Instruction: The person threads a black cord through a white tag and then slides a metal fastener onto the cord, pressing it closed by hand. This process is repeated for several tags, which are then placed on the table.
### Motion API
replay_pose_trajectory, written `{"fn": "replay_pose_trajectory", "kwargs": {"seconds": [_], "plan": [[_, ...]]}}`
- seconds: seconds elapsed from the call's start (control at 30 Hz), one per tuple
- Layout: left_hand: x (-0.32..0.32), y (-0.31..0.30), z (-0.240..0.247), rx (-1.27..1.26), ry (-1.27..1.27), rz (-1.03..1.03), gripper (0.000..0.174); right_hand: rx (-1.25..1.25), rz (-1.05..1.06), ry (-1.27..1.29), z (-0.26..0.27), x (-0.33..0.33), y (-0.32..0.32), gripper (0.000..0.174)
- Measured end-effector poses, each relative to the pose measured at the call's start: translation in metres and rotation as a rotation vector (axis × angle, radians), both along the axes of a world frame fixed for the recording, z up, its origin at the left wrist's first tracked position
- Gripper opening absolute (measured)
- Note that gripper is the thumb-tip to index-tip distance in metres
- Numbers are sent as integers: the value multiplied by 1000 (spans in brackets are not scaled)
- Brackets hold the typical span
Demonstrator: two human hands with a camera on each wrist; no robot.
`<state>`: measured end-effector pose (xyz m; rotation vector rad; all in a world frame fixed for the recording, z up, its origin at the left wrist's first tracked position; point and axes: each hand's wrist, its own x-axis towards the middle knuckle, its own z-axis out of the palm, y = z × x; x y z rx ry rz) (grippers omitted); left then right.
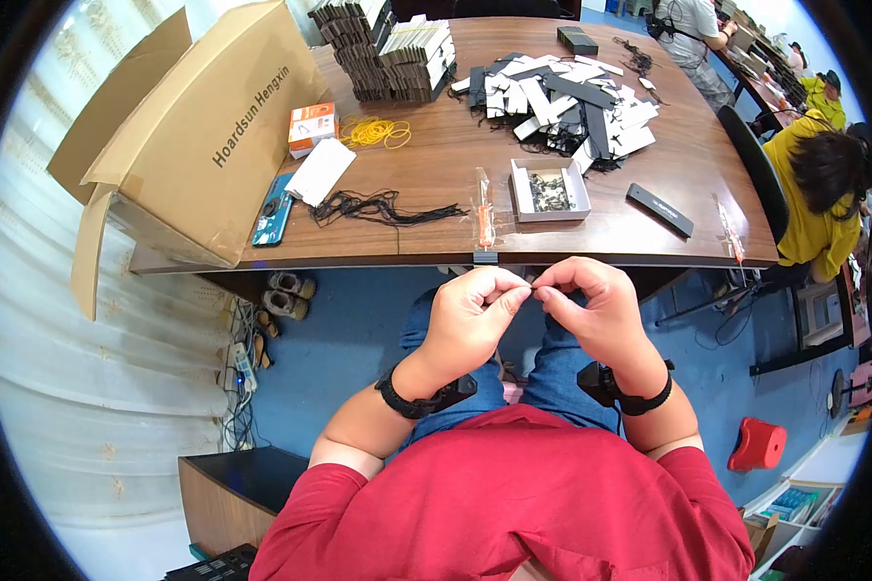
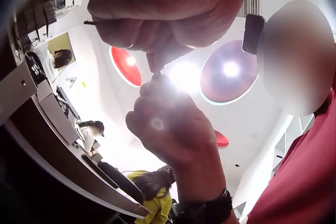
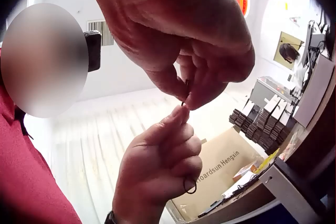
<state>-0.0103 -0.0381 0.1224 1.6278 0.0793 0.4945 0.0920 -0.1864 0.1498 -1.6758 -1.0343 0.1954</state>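
Note:
Both hands meet fingertip to fingertip just in front of the table edge. My left hand (image 1: 470, 315) pinches a thin black cord (image 3: 189, 186), whose small loop sticks out beside the curled fingers in the right wrist view. From the other side, my right hand (image 1: 601, 315) pinches a short dark piece of the same thin cord between thumb and forefinger. The fingers cover most of the cord. Beyond the hands on the table lie a bundle of black cords (image 1: 383, 208), a white box of small dark parts (image 1: 581, 201) and an orange-handled tool in clear plastic (image 1: 484, 225).
A large cardboard box (image 1: 213, 126) stands at the left, near a blue phone (image 1: 273, 213) and yellow cord (image 1: 373, 133). Stacked strips (image 1: 402, 63) and a pile of black and white pieces (image 1: 562, 102) lie farther back. A black bar (image 1: 659, 210) lies right. A person in yellow (image 1: 809, 184) sits beyond.

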Motion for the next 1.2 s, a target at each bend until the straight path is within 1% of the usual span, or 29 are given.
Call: {"fn": "replay_pose_trajectory", "kwargs": {"seconds": [0.07, 0.13, 0.17, 0.23, 0.27, 0.3, 0.37, 0.4, 0.5, 0.53, 0.57, 0.63, 0.67, 0.7, 0.77, 0.8, 0.83, 0.9, 0.93, 0.97, 1.03, 1.07, 1.13, 1.2], "plan": [[-2, 3, -1, 44, 22, -1, 10, -17, 10, -26, -2, 1, -1, 9], [-3, 5, 0, 66, 36, 1, 9, -24, -9, 1, -5, 1, -1, 9], [-3, 8, -3, 33, 53, -19, 9, -25, -18, 13, -8, 1, 0, 9], [-4, 20, -12, -32, 84, -53, 8, 34, -116, 104, -21, 4, 0, 8], [-6, 28, -12, -73, 151, -92, 8, 71, -138, 244, -30, 8, -2, 7], [-9, 34, -17, -75, 165, -87, 8, 103, -160, 344, -29, 7, -3, 5], [-13, 46, -30, -81, 195, -80, 8, 161, -202, 428, -44, 12, -7, 4], [-16, 51, -35, -110, 187, -56, 8, 150, -216, 404, -59, 17, -9, 8], [-21, 57, -44, -115, 215, -45, 9, -236, -142, -87, -70, 15, -8, 19], [-21, 55, -45, -79, 227, -45, 10, -243, -82, -319, -70, 10, -1, 29], [-20, 51, -45, -86, 263, -65, 10, -271, -90, -349, -68, 1, 2, 32], [-15, 43, -41, -97, 332, -114, 9, -85, 1, -323, -52, -11, 18, 35], [-12, 38, -46, -156, 258, -149, 10, -95, 49, -298, -56, -13, 23, 33], [-15, 37, -47, -175, 298, -126, 11, -107, 88, -279, -62, -14, 28, 32], [-9, 41, -47, -205, 339, -156, 12, -132, -5, -423, -73, -15, 39, 12], [-9, 44, -50, -236, 357, -158, 13, -177, -35, -463, -78, -14, 40, 10], [-9, 47, -51, -260, 369, -164, 14, -254, -40, -478, -76, -15, 40, 10], [-10, 42, -51, -229, 372, -139, 11, -342, -49, -437, -82, -15, 37, 10], [-10, 37, -52, -206, 376, -102, 9, -261, -60, -404, -93, -14, 35, 10], [-12, 33, -53, -184, 387, -56, 7, -322, -72, -384, -93, -15, 32, 10], [-13, 33, -57, -180, 393, -1, 5, -142, -103, -363, -98, -16, 28, 11], [-15, 34, -57, -219, 381, -9, 5, -171, -94, -334, -97, -16, 25, 11], [-15, 37, -62, -201, 378, -39, 5, -214, -52, -266, -100, -17, 22, 12], [-15, 36, -65, -202, 398, -70, 6, -217, -56, -230, -100, -18, 21, 12]]}}
